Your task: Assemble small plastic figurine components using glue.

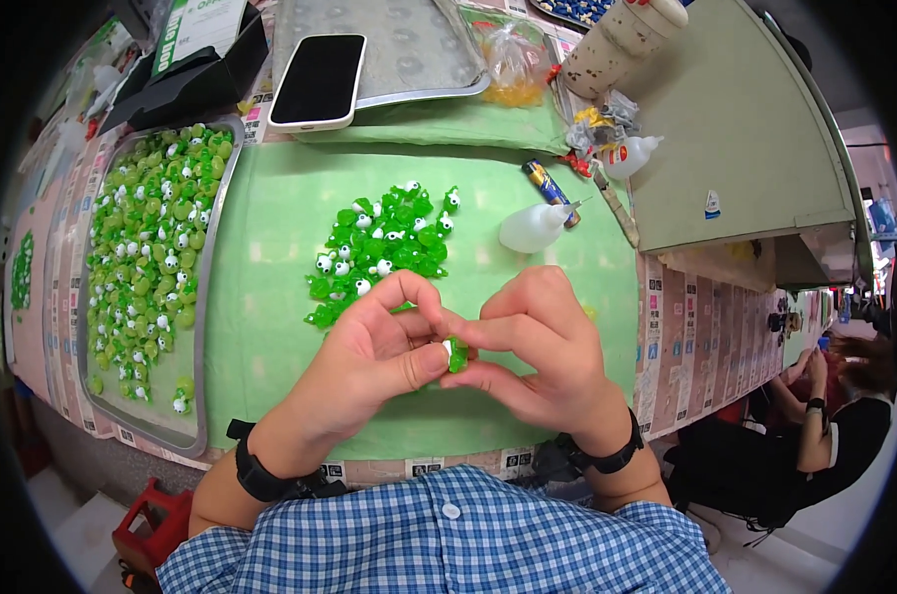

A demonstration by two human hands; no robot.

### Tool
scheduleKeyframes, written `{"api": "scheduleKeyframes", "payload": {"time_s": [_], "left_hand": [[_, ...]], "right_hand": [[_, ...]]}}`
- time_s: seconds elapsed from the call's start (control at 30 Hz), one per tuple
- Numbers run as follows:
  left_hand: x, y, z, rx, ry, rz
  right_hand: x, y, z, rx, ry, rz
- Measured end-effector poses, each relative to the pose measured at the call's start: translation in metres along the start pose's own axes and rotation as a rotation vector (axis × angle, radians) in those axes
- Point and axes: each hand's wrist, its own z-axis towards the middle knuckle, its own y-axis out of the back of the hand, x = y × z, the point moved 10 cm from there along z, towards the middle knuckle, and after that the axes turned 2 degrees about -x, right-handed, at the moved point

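Between my two hands, low over the green mat (270, 396), is a small green and white plastic figure (456, 354). My left hand (384, 346) pinches it from the left between thumb and fingers. From the other side the fingertips of my right hand (543, 346) close on the same piece. Just beyond my hands lies a loose pile of similar green figures (389, 238), several with white round parts. A white squeeze bottle with a thin needle tip (533, 228) lies on the mat, beyond my right hand.
At the left stands a metal tray (203, 327) full of green and white figures. Farther back are a phone (320, 81), another metal tray (389, 49), a glue-like tube (549, 188) and a second squeeze bottle (632, 155). A grey-green cabinet (736, 129) borders the right. Another person (815, 436) sits far right.
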Motion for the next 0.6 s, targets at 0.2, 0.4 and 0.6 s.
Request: {"api": "scheduleKeyframes", "payload": {"time_s": [0.2,0.4,0.6], "left_hand": [[0.0025,-0.0084,0.0009,0.072,-0.016,-0.056],[0.0007,-0.0088,-0.0005,0.088,-0.032,-0.062],[-0.0047,-0.0099,-0.0019,0.079,-0.01,-0.067]], "right_hand": [[0.0042,-0.0006,-0.0024,-0.041,0.039,0.061],[0.005,-0.0009,-0.0032,-0.062,0.028,0.096],[-0.0006,-0.0014,-0.0027,-0.069,-0.066,0.151]]}}
